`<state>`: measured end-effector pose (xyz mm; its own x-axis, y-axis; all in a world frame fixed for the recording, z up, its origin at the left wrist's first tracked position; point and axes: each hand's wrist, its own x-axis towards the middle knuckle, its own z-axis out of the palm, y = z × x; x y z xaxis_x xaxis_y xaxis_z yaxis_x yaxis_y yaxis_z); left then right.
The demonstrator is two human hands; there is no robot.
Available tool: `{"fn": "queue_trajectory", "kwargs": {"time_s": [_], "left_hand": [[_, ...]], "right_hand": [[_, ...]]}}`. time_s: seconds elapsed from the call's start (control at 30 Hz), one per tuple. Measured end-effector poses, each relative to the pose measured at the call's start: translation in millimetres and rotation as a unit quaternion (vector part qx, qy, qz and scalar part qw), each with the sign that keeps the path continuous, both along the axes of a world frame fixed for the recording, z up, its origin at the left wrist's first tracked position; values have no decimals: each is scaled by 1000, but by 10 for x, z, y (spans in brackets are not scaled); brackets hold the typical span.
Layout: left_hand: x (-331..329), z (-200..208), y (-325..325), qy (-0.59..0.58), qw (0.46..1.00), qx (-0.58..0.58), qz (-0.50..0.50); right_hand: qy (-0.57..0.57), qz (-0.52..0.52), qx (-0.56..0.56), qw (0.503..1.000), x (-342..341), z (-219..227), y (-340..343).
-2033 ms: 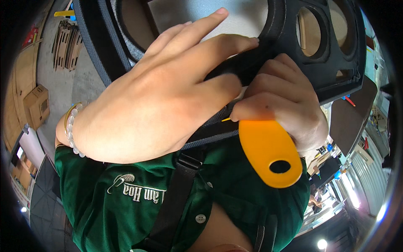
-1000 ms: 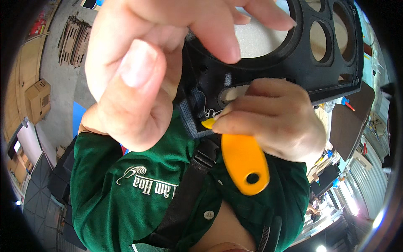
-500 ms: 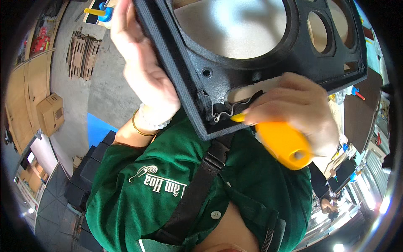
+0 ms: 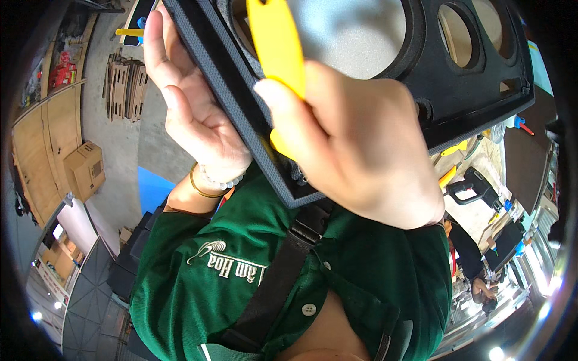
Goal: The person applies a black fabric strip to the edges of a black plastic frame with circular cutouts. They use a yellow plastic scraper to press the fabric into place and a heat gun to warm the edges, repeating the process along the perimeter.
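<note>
A black speaker cabinet (image 4: 463,96) with large round cutouts is tilted in front of my chest, its near corner pointing at me. My right hand (image 4: 367,138) is wrapped round a yellow-handled tool (image 4: 280,45) with a hole in its handle end. The tool's yellow lower end reaches the inner edge of the cabinet's left rim; its tip is hidden. A bit of thin pale curled trim shows beside the hand at the near corner, the rest covered. My left hand (image 4: 195,114) rests its palm side along the outer left edge, fingers stretched out and apart.
On the right, a bench holds a black hand tool (image 4: 475,189) and yellow-handled tools, beside a dark brown tabletop (image 4: 524,144). Leftward are a stack of slotted brown pieces (image 4: 125,90) and a cardboard box (image 4: 84,171). Another person (image 4: 481,292) appears at the lower right.
My right hand has moved left and turned over, so the tool's handle now points up and away. It now covers most of the curled trim. The cabinet has shifted slightly.
</note>
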<state>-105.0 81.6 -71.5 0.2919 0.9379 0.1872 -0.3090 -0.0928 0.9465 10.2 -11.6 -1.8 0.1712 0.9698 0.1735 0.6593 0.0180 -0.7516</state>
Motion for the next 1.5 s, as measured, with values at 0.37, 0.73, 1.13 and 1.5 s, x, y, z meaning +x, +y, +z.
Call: {"fn": "queue_trajectory", "kwargs": {"time_s": [0.37, 0.73, 1.13, 1.5], "left_hand": [[7, -63, 65, -72, 994, 59, -52], [-14, -12, 91, 9, 996, 90, -27], [-15, 91, 190, 134, 974, 173, -51], [22, 355, 718, 205, 939, 169, -217]], "right_hand": [[147, 115, -195, 963, -9, 206, 4], [145, -145, 7, 979, 223, 170, -270], [-73, -447, 252, 855, 1244, -390, -977], [-69, -428, 328, 840, 1378, -541, -962]]}}
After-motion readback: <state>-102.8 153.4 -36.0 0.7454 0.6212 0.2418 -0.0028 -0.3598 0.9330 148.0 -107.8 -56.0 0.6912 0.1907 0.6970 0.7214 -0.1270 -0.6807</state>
